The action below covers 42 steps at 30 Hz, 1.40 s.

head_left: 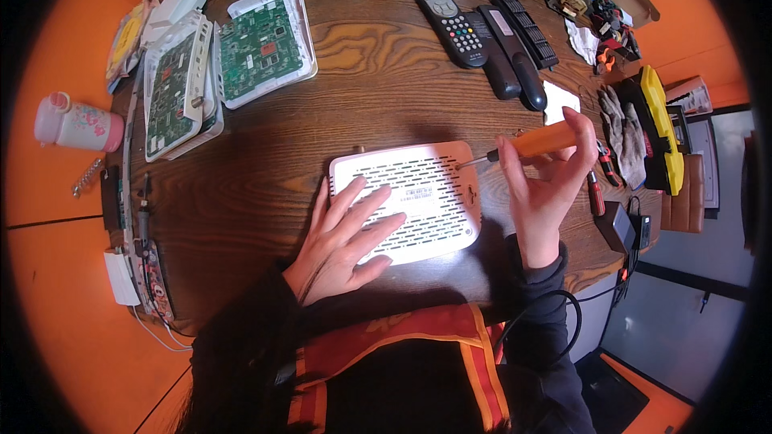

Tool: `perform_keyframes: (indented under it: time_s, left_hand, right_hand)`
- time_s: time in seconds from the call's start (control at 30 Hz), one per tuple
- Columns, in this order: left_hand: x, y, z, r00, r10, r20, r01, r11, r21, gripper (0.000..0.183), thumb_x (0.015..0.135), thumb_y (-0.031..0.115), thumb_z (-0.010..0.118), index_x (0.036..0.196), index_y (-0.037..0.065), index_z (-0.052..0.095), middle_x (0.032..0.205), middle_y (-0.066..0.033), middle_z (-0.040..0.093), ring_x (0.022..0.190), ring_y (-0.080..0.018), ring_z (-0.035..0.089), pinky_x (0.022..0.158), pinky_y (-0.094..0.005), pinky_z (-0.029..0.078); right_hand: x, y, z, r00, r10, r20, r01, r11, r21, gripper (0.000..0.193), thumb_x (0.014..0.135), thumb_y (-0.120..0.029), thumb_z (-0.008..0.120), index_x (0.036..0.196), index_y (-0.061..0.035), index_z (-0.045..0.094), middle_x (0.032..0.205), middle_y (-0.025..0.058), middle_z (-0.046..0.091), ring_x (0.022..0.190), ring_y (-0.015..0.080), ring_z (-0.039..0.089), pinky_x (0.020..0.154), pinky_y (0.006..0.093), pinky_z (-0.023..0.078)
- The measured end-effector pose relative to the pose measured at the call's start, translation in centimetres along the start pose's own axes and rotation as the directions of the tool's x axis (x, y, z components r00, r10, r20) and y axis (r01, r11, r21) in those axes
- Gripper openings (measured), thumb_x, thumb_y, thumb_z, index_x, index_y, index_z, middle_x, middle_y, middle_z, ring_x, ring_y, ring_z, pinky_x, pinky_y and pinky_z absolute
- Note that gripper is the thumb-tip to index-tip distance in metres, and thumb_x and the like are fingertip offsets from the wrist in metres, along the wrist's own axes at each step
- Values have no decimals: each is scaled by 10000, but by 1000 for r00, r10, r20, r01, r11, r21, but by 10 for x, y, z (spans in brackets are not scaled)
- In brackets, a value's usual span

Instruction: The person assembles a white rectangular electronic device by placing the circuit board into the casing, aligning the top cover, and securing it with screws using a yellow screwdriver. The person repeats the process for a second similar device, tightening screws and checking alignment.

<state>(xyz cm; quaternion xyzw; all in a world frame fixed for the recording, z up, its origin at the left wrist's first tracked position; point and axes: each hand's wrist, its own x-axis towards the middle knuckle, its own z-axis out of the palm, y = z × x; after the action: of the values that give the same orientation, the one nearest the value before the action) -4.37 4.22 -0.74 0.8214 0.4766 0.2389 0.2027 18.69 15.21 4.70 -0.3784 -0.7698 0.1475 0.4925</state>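
A white plastic device casing [426, 229] with rows of vent slots and a small label lies flat before me, slotted side up. It looks like a router or set-top box. My left hand [342, 237] rests on its left part, fingers spread over the slots. In my right hand [547, 197] is a screwdriver [545, 141] with an orange handle, gripped and held slantwise. Its thin metal shaft points left and the tip meets the casing near the upper right corner. Whether a screw sits under the tip, I cannot tell.
At the far left lie opened white casings with green circuit boards [261, 48]. Remote controls [446, 20] lie at the far right. Along the right edge are a red-handled screwdriver [596, 194], grey gloves [631, 137] and a yellow-black case [661, 130]. A pink bottle [80, 122] stands left.
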Motion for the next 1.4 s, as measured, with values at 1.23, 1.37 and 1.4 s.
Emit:
perform_keyframes:
  time_s: [1.23,1.37,1.4]
  left_hand:
    - [-1,0,1,1000,-15,22,14,1000,18,546,720,237,691,1243,165,549,1378,-109,397,1305,-364,276,1052,-580,192]
    - [-2,0,0,999,-7,32,7,1000,-2,505,708,190,661,1204,131,582,1386,-146,381,1317,-396,243,1067,-560,165]
    - [-1,0,0,1000,-7,26,7,1000,-5,503,709,185,660,1203,130,582,1386,-147,380,1317,-398,242,1069,-558,162]
  right_hand:
    - [-31,-1,-7,998,-33,-62,41,991,125,845,789,127,567,1399,-219,96,1003,182,569,851,242,610,719,358,511]
    - [-18,25,-59,905,241,-352,-210,970,123,732,837,82,518,1408,-177,141,900,98,549,765,156,546,725,261,451]
    - [-17,34,-66,891,290,-349,-264,957,122,544,854,57,498,1331,-111,298,895,64,533,764,134,526,725,244,432]
